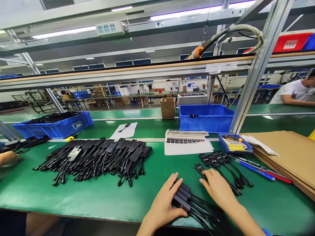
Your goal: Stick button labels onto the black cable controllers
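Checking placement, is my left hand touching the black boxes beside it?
Touching. The head view shows the left hand cupped against the black boxes, no visible gap.

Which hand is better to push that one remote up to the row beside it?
The right hand, I think: it touches that remote, near the row. The left hand is farther away, around the black boxes.

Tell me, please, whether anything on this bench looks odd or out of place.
One unit in the pile of black cabled units stands out: its face looks pale, while those around it look dark. Glare may be the cause. I see no obvious spill or damage.
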{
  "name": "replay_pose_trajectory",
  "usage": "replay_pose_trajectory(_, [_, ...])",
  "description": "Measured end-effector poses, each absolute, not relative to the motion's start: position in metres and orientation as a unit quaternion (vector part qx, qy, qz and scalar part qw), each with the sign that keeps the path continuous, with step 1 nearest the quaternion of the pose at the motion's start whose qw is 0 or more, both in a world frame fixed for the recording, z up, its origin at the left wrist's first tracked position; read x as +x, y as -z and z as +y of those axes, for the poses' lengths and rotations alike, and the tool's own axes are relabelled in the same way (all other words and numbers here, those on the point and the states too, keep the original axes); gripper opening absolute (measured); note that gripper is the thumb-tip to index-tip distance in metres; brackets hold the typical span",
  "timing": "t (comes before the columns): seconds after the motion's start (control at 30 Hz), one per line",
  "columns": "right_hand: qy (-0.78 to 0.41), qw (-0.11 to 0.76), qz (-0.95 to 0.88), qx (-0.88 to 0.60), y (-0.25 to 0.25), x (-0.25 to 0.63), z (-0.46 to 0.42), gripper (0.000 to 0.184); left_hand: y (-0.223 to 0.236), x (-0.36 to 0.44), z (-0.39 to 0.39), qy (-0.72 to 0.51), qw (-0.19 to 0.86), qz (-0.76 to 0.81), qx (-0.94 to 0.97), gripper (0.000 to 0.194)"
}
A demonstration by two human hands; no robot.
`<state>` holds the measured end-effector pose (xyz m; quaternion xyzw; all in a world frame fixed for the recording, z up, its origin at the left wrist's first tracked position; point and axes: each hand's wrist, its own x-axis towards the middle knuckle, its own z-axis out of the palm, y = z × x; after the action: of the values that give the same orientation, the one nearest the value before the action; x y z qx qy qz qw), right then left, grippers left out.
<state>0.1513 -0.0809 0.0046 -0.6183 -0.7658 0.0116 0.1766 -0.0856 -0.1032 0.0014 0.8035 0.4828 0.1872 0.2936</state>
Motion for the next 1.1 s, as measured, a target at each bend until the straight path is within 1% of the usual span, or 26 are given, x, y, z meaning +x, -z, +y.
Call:
replay_pose_trajectory(0.07, [0.026, 0.172, -0.740, -0.650, 0.000, 0.157, -0.068, 0.018, -0.003, -0.085, -0.104, -0.184, 0.291, 0.489, 0.802, 0.096])
replay_pose_trajectory(0.13, [0.020, 0.170, -0.749, -0.640, 0.004, 0.157, -0.063, 0.018, -0.005, -0.085, -0.106, -0.177, 0.286, 0.487, 0.806, 0.095])
replay_pose_trajectory(0.2, [-0.001, 0.169, -0.777, -0.607, 0.005, 0.150, -0.067, 0.024, -0.005, -0.087, -0.107, -0.169, 0.284, 0.479, 0.813, 0.095])
replay_pose_trajectory(0.3, [-0.112, 0.190, -0.827, -0.518, 0.000, 0.137, -0.082, 0.038, -0.003, -0.090, -0.107, -0.162, 0.293, 0.474, 0.815, 0.094])
replay_pose_trajectory(0.37, [-0.207, 0.211, -0.839, -0.457, -0.006, 0.132, -0.093, 0.042, 0.000, -0.092, -0.107, -0.170, 0.307, 0.471, 0.809, 0.092])
replay_pose_trajectory(0.43, [-0.269, 0.207, -0.833, -0.437, -0.012, 0.128, -0.102, 0.042, 0.003, -0.093, -0.107, -0.185, 0.321, 0.470, 0.801, 0.092])
replay_pose_trajectory(0.47, [-0.281, 0.190, -0.830, -0.442, -0.014, 0.125, -0.106, 0.048, 0.003, -0.094, -0.107, -0.190, 0.329, 0.470, 0.797, 0.092])
replay_pose_trajectory(0.53, [-0.276, 0.148, -0.825, -0.471, -0.013, 0.118, -0.113, 0.086, 0.003, -0.094, -0.107, -0.189, 0.341, 0.466, 0.794, 0.093])
replay_pose_trajectory(0.57, [-0.260, 0.132, -0.823, -0.488, -0.011, 0.112, -0.116, 0.100, 0.003, -0.094, -0.107, -0.183, 0.343, 0.462, 0.797, 0.092])
replay_pose_trajectory(0.6, [-0.238, 0.126, -0.820, -0.505, -0.007, 0.106, -0.119, 0.105, 0.002, -0.094, -0.107, -0.174, 0.342, 0.458, 0.802, 0.093])
replay_pose_trajectory(0.63, [-0.216, 0.129, -0.816, -0.521, -0.004, 0.101, -0.120, 0.101, 0.001, -0.094, -0.107, -0.164, 0.340, 0.454, 0.807, 0.094])
replay_pose_trajectory(0.7, [-0.194, 0.152, -0.809, -0.534, 0.001, 0.091, -0.121, 0.087, 0.000, -0.095, -0.108, -0.150, 0.337, 0.451, 0.813, 0.099])
replay_pose_trajectory(0.77, [-0.225, 0.194, -0.798, -0.524, 0.002, 0.090, -0.119, 0.084, 0.000, -0.096, -0.109, -0.163, 0.342, 0.452, 0.808, 0.103])
replay_pose_trajectory(0.83, [-0.330, 0.253, -0.752, -0.511, -0.004, 0.098, -0.114, 0.084, 0.000, -0.096, -0.110, -0.189, 0.338, 0.456, 0.802, 0.108])
replay_pose_trajectory(0.93, [-0.573, 0.367, -0.545, -0.489, -0.021, 0.127, -0.109, 0.075, 0.001, -0.093, -0.111, -0.203, 0.285, 0.474, 0.808, 0.111])
replay_pose_trajectory(1.0, [-0.698, 0.443, -0.376, -0.418, -0.034, 0.152, -0.111, 0.074, 0.004, -0.091, -0.109, -0.191, 0.216, 0.476, 0.831, 0.107])
replay_pose_trajectory(1.03, [-0.737, 0.475, -0.308, -0.369, -0.041, 0.165, -0.115, 0.071, 0.006, -0.090, -0.107, -0.183, 0.170, 0.467, 0.848, 0.104])
replay_pose_trajectory(1.1, [-0.777, 0.521, -0.213, -0.281, -0.052, 0.194, -0.129, 0.064, 0.014, -0.090, -0.100, -0.189, 0.039, 0.442, 0.876, 0.086])
